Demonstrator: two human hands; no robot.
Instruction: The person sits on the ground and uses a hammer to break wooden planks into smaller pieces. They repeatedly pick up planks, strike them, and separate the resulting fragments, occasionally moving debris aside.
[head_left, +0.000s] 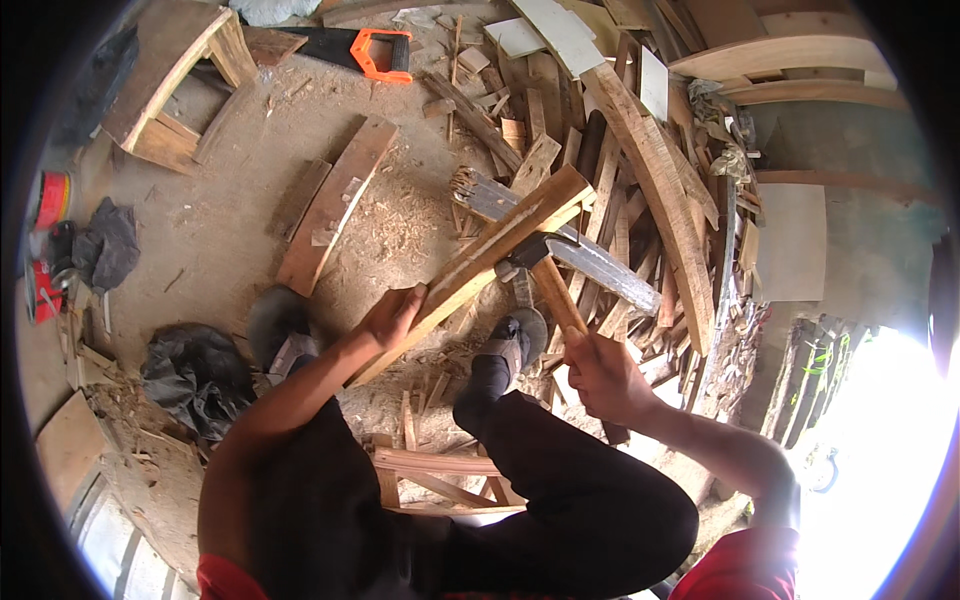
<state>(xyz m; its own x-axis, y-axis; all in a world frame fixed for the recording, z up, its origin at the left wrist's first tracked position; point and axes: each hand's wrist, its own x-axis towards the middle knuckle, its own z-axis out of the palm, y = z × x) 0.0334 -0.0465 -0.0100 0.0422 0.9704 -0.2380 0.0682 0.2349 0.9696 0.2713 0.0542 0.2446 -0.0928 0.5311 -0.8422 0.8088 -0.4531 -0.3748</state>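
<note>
My left hand (393, 318) is closed round the lower part of a wooden beam (490, 255), which slants from between my legs up to the right. My right hand (610, 380) grips a claw hammer (556, 292) by its wooden handle. The dark hammer head lies against or very close to the beam's right side; whether they touch, I cannot tell. Under the beam's upper part a grey weathered board (600, 275) crosses at an angle. Near my feet, a small wooden frame (440, 462) stands between my legs.
A large pile of scrap wood (640, 190) fills the right side. A handsaw (380, 55) with an orange and black handle lies at the far end. A thick plank (340, 205), a wooden stool-like piece (170, 80), and a black plastic bag (198, 378) are on the sawdust-covered floor.
</note>
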